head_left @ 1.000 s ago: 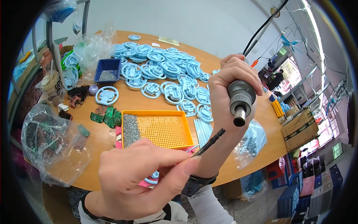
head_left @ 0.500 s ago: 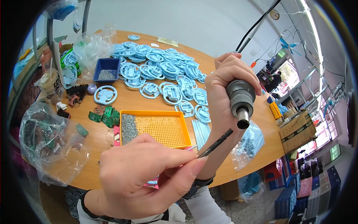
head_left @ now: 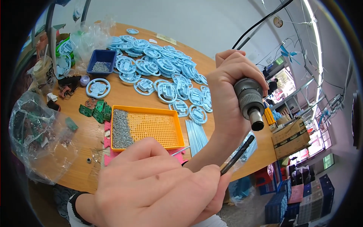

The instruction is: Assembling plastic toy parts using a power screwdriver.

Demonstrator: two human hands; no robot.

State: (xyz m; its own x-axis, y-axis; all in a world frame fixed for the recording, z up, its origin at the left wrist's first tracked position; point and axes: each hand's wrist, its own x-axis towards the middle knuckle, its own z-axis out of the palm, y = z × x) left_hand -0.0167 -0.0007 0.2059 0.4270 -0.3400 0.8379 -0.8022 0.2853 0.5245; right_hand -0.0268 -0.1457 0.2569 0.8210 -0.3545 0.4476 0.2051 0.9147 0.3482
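Bringing black rod (head_left: 237, 156) nearer the driver (head_left: 248, 96) (still apart, so unjoined) | left fingers (head_left: 210, 178): pinching rod | right fingers (head_left: 247, 72): wrapped around driver

I've a clr plastic bag (head_left: 42, 134) sprawled on the table (head_left: 261, 151), L side, grn PCBs (head_left: 99, 115) to its R; over R I see a cardbd box (head_left: 291, 139), then up high a blue fan (head_left: 289, 54) & rd clock (head_left: 278, 21).

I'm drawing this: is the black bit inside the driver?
No, the left hand holds the bit outside the driver, with a gap showing between them.
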